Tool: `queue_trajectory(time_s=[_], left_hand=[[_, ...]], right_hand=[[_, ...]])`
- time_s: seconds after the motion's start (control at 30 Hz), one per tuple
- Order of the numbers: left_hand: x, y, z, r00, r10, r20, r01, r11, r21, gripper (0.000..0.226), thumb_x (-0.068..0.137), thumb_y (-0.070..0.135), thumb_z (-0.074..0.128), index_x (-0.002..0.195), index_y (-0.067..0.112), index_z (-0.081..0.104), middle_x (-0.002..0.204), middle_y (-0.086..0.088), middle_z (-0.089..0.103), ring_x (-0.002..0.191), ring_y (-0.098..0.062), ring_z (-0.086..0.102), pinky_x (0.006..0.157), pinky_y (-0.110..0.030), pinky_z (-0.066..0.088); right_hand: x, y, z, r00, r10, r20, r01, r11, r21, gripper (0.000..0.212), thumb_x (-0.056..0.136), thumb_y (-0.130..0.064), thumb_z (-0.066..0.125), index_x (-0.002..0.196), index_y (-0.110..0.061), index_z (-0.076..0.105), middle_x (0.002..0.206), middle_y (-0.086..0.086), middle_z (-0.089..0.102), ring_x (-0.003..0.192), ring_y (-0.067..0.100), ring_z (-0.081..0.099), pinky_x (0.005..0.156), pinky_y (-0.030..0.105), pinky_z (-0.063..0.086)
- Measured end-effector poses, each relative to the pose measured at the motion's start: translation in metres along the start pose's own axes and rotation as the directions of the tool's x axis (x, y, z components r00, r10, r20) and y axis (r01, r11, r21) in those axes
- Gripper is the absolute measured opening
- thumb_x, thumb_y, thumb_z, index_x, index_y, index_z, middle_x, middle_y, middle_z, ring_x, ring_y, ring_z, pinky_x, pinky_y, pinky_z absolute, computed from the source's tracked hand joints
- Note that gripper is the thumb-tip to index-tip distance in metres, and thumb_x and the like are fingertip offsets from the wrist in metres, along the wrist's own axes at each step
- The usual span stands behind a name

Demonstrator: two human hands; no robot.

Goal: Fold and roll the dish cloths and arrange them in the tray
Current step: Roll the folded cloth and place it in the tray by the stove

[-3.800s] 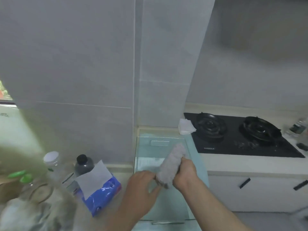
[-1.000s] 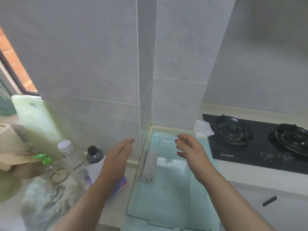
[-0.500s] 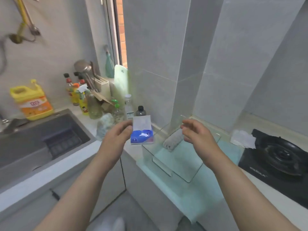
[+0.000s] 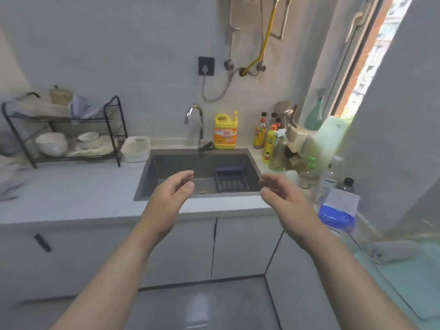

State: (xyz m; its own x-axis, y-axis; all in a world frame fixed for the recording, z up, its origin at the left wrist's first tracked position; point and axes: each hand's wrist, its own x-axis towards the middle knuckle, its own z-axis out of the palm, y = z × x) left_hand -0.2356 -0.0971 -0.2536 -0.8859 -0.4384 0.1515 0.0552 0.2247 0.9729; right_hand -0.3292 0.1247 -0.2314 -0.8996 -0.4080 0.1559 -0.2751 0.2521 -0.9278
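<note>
A rolled grey dish cloth (image 4: 392,252) lies inside the clear glass tray (image 4: 414,303) at the far right, on the counter's corner. My left hand (image 4: 175,195) and my right hand (image 4: 283,195) are both held out in the air in front of the sink, fingers loosely curved, holding nothing. Both hands are well left of the tray. A crumpled light cloth (image 4: 10,177) lies at the left edge of the counter, only partly in view.
A dark sink (image 4: 202,172) with a tap (image 4: 196,125) sits ahead, a blue rack inside it. A dish rack (image 4: 64,132) with bowls stands at left. Yellow detergent (image 4: 226,132), bottles and a blue tissue pack (image 4: 338,210) crowd the right of the counter.
My view has swung left from the tray to the sink. The rolled cloth was let go into the tray, and both empty hands moved left with the view.
</note>
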Motion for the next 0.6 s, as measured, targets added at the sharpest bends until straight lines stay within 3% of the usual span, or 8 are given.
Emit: queue_trajectory(time_s=[0.13, 0.33, 0.47, 0.6], left_hand=[[-0.025, -0.031, -0.122, 0.977, -0.074, -0.199, 0.076, 0.997, 0.005, 0.044, 0.079, 0.044, 0.055, 0.12, 0.029, 0.057, 0.126, 0.008, 0.06, 0.121, -0.008, 0.054, 0.108, -0.042, 0.04], [-0.068, -0.072, -0.305, 0.882, -0.154, -0.445, 0.151, 0.988, -0.042, 0.036, 0.079, 0.035, 0.059, 0.113, 0.024, 0.059, 0.12, 0.002, 0.062, 0.119, -0.014, 0.055, 0.11, -0.045, 0.038], [-0.089, -0.093, -0.382, 0.812, -0.157, -0.562, 0.169, 0.985, -0.032, 0.023, 0.096, 0.012, 0.051, 0.118, 0.017, 0.057, 0.121, -0.002, 0.06, 0.118, -0.014, 0.054, 0.11, -0.043, 0.038], [-0.095, -0.105, -0.441, 0.761, -0.18, -0.623, 0.197, 0.98, -0.043, 0.023, 0.096, 0.017, 0.054, 0.118, 0.019, 0.059, 0.121, -0.002, 0.061, 0.113, -0.012, 0.055, 0.106, -0.042, 0.042]], right_hand=[[0.012, -0.03, 0.104, 0.991, -0.009, 0.134, 0.005, 0.999, 0.032, 0.027, 0.093, -0.017, 0.055, 0.117, -0.03, 0.057, 0.116, -0.01, 0.061, 0.108, 0.002, 0.057, 0.098, 0.033, 0.047], [0.019, -0.075, 0.283, 0.948, -0.019, 0.318, -0.017, 0.994, 0.11, 0.024, 0.096, -0.019, 0.05, 0.117, -0.024, 0.06, 0.111, -0.009, 0.064, 0.107, 0.01, 0.059, 0.101, 0.041, 0.047], [0.022, -0.099, 0.374, 0.901, -0.023, 0.434, -0.031, 0.992, 0.119, 0.023, 0.097, -0.024, 0.049, 0.116, -0.031, 0.06, 0.11, -0.012, 0.063, 0.105, 0.01, 0.059, 0.101, 0.041, 0.046], [0.037, -0.115, 0.44, 0.841, -0.009, 0.541, -0.044, 0.995, 0.085, 0.026, 0.097, -0.032, 0.048, 0.12, -0.034, 0.057, 0.116, -0.015, 0.061, 0.104, 0.008, 0.06, 0.1, 0.041, 0.046]])
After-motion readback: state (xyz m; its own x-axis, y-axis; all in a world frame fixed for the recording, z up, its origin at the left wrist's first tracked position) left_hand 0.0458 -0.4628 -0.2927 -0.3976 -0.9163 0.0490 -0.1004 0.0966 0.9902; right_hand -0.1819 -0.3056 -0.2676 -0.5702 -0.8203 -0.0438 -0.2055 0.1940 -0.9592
